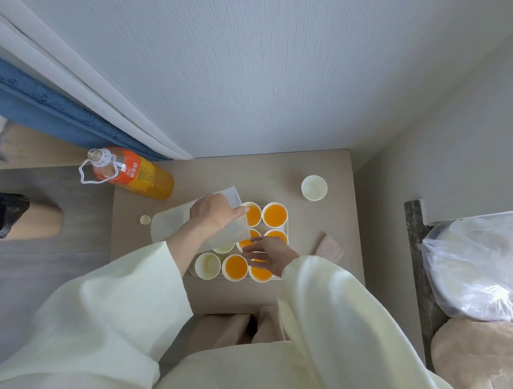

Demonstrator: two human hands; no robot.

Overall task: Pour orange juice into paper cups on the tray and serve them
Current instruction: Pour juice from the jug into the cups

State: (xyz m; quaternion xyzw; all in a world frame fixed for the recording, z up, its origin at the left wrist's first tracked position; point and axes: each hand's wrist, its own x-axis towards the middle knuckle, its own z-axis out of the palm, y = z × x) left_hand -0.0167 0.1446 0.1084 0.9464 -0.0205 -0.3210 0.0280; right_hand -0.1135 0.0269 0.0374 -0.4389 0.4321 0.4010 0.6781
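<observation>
Cream sleeves [123, 291] are filling the bottom of the view. Left hand [213, 213] is wrapping its fingers round a see-through jug [171, 225], which is tipping toward a juice cup [254, 215] at the tray's [288, 223] 12 o'clock edge. Right hand [268, 255] is reaching over the cups at the jug's 3 o'clock, fingers straight and spread, holding nothing. Most cups are showing orange juice. An empty cup [207, 265] is sitting at the tray's 7 o'clock corner. The juice bottle [132, 175] is sitting at 10 o'clock on the table [234, 178]. One lone cup [314, 187] is sitting at 1 o'clock, off the tray.
</observation>
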